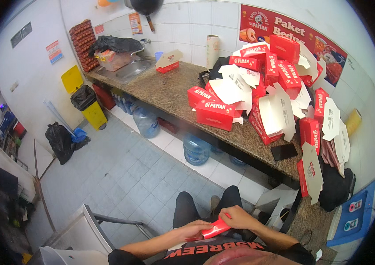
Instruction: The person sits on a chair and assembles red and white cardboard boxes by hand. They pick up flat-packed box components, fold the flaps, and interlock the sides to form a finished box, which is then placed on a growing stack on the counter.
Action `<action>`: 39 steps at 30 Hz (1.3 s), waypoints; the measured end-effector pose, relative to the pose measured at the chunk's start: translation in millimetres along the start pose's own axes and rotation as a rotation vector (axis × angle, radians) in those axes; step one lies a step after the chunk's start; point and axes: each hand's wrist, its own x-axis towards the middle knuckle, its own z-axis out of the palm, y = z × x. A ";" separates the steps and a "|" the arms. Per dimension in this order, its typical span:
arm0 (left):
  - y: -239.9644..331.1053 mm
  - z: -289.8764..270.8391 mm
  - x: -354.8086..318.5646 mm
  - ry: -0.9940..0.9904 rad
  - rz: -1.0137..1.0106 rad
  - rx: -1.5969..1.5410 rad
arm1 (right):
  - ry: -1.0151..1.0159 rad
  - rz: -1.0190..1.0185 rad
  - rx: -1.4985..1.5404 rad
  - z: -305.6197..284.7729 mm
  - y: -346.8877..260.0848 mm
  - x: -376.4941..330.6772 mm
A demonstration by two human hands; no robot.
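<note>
Sat with both forearms entering from 6 o'clock, elbows bent, wrists drawn together over the lap. Left hand (195,229) at 9 o'clock of the pair, fingers curled in a pinch. Right hand (237,217) at 3 o'clock, slightly higher, fingers closed in a grip.

Bright, even indoor light; fisheye-bent, dark-vignetted edges.

red carton (214,230) partly behind hands (236,217)
</note>
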 end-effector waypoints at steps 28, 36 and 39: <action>57.6 -15.3 -33.3 1.033 1.122 1.598 | 0.144 -0.021 1.064 -12.2 -29.6 87.1; 62.2 -10.6 -34.2 1.060 1.042 1.728 | 0.213 -0.005 1.023 4.2 -11.1 81.8; 49.5 -15.8 -23.4 0.948 1.051 1.453 | 0.521 -0.223 0.403 20.5 -2.8 83.1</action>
